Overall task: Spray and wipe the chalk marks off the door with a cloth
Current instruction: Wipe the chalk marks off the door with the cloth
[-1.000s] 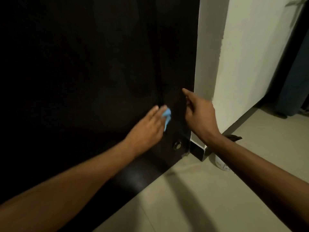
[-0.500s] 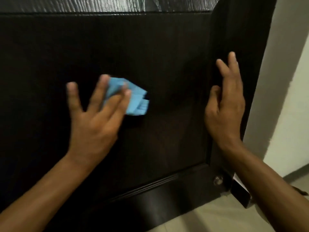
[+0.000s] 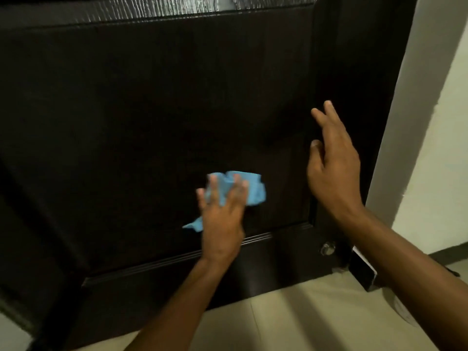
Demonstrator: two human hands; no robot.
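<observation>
The crumpled light-blue cloth [image 3: 249, 187] lies pressed flat against the lower part of the dark brown wooden door [image 3: 152, 110], low in its big recessed panel, just above the ridged moulding that closes the panel off at the bottom. My left hand [image 3: 222, 219] is spread over it, fingers straight and splayed, palm pushing it onto the wood; a bunch of cloth sticks out past my fingertips to the right and a thin corner pokes out below my palm to the left. My right hand [image 3: 334, 171] holds nothing: its fingers are stretched out and relaxed, laid along the raised upright strip at the panel's right edge, the thumb towards the panel. Whether the palm actually touches the wood I cannot say, since the door is so dark there. I can make out no chalk on the panel in this dim light.

Above the panel runs a glossy band with a streaky wood grain that catches the light. Low on the door's bottom rail, near its right corner, sits a small round metal knob [image 3: 327, 248]. Beyond the door's edge stands a pale grey door jamb [image 3: 410, 122], then a white painted wall [image 3: 445, 160] with a dark skirting strip at its foot. Under the door stretches a floor of pale beige tiles [image 3: 291, 323], crossed by the shadows of my arms.
</observation>
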